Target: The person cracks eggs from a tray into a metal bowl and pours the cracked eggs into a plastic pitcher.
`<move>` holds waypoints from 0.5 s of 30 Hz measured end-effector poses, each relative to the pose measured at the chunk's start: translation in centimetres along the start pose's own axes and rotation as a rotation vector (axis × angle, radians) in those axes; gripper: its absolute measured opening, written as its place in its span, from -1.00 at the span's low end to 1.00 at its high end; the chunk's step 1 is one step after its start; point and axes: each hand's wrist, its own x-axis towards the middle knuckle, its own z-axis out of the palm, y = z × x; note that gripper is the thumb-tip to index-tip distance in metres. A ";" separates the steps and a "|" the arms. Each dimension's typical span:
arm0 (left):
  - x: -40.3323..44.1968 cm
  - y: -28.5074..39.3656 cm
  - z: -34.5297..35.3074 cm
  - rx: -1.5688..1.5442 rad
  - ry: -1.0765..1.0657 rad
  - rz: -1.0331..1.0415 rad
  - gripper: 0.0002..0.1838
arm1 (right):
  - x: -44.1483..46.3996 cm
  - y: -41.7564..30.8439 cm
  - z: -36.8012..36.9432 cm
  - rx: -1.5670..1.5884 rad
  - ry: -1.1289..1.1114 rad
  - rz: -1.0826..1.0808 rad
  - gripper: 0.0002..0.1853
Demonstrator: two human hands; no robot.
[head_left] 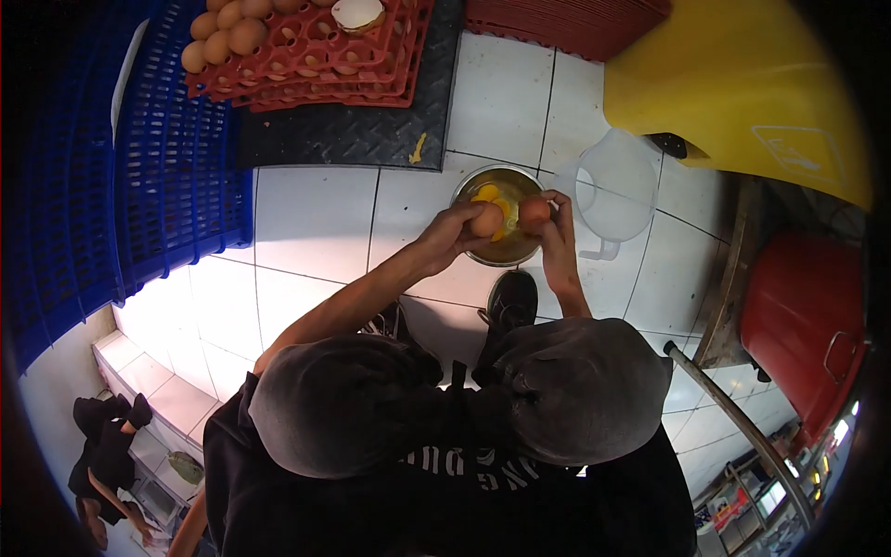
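Observation:
A round metal bowl (pixel 501 168) stands on the tiled floor in front of my shoes, holding several yellow yolks (pixel 486 193) in clear egg white. Over its left side, my left hand (pixel 447 239) is closed around a brown egg (pixel 485 220). My right hand (pixel 560 243) grips another brown egg (pixel 535 213) above the right side. The two are a small gap apart. Whether either shell is cracked, I cannot tell. Right of the bowl sits a clear plastic jug (pixel 620 186) with a handle.
Stacked red egg trays (pixel 394 60) with several brown eggs (pixel 247 35) and an eggshell (pixel 357 14) rest on a black platform (pixel 334 137). Blue crates (pixel 181 167) stand left, a yellow container (pixel 742 84) and red bin (pixel 803 320) right. Another person (pixel 102 464) is at lower left.

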 end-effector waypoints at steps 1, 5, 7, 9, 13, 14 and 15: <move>-0.1 0.3 0.1 0.004 -0.002 0.001 -0.53 | 0.4 0.4 -0.3 0.331 -0.016 0.242 -0.54; -0.1 0.7 0.2 0.084 -0.048 -0.003 -0.53 | 1.6 0.6 -0.7 0.045 -0.197 0.402 -0.53; -0.1 0.9 0.4 0.120 -0.057 0.001 -0.52 | 1.7 -0.2 -0.1 -0.193 -0.305 0.320 -0.55; -0.3 1.6 0.6 0.280 -0.157 0.032 -0.48 | 1.9 -0.2 0.0 -0.171 -0.318 0.293 -0.57; 0.0 1.8 0.8 0.329 -0.178 0.052 -0.43 | 2.2 0.5 -0.3 -0.181 -0.317 0.236 -0.60; 0.2 1.6 0.6 0.399 -0.093 0.037 -0.42 | 2.2 0.5 -0.3 -0.181 -0.316 0.237 -0.60; 0.4 1.4 0.5 0.469 -0.007 0.022 -0.41 | 2.1 0.6 -0.2 -0.236 -0.298 0.197 -0.59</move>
